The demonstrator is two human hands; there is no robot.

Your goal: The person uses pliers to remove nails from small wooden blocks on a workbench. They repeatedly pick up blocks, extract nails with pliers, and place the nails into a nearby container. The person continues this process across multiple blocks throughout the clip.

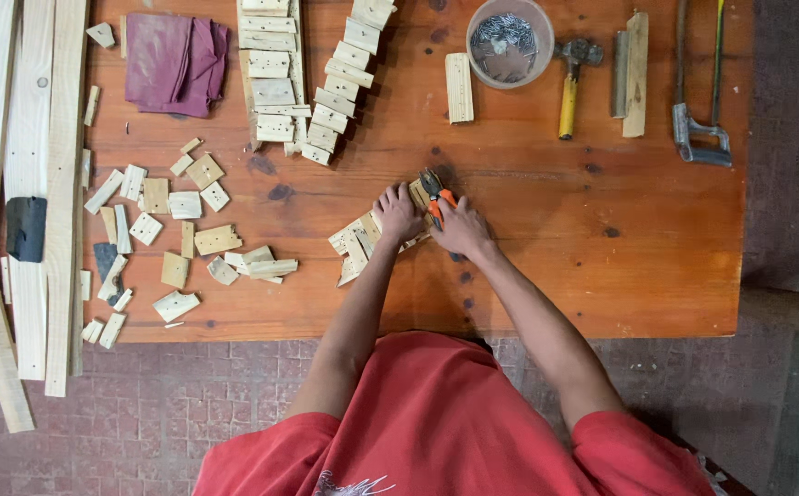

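Orange table (546,257) | left hand (396,211) presses wood strip (355,243) | right hand (460,230) grips pliers (434,193)

Inventory on the orange-brown table (546,266): one hammer (572,78) with a yellow handle; one hacksaw (699,87); one pair of orange-handled pliers (435,195); one round container of nails (510,41); one maroon cloth (174,62); two hands, left hand (396,213) and right hand (462,228). The small wood offcuts (170,230) are too many and too overlapped to count exactly.
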